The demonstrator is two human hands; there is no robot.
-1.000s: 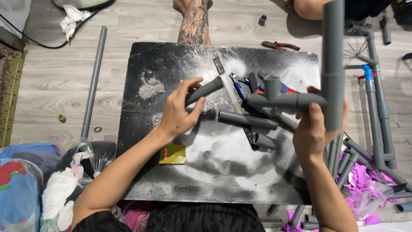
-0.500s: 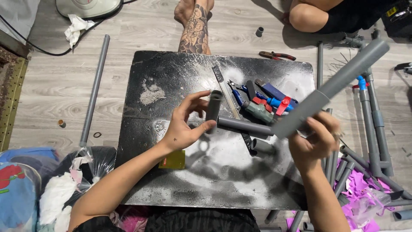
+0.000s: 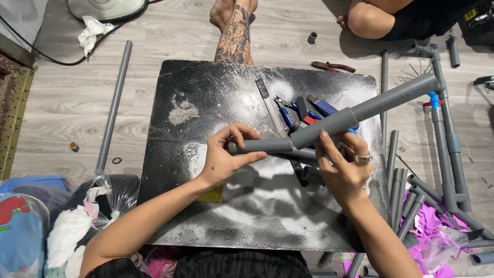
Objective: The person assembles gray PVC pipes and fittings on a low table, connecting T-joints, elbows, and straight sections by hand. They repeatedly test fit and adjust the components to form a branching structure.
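Note:
My left hand [image 3: 225, 158] grips a short grey pipe piece [image 3: 260, 145] held level over the black board [image 3: 206, 98]. A grey pipe assembly [image 3: 370, 107] slants up to the right from my right hand [image 3: 343, 170], which holds it at its lower end. The end of the short piece meets the assembly's fitting near the board's middle. Another short grey pipe [image 3: 309, 175] lies on the board under my right hand. Pliers and cutters with blue and red handles [image 3: 301, 109] lie just behind the pipes, beside a metal ruler [image 3: 270, 103].
A long grey pipe [image 3: 113, 108] lies on the wood floor to the left. Several grey pipes and fittings [image 3: 442, 154] are piled at the right with purple scraps. Another person's tattooed leg [image 3: 235, 36] and knee [image 3: 375, 18] are beyond the board. Plastic bags [image 3: 62, 226] sit lower left.
The long assembly has tipped from upright to a slant toward the right. My left hand has turned the short pipe level and brought it against the assembly's fitting.

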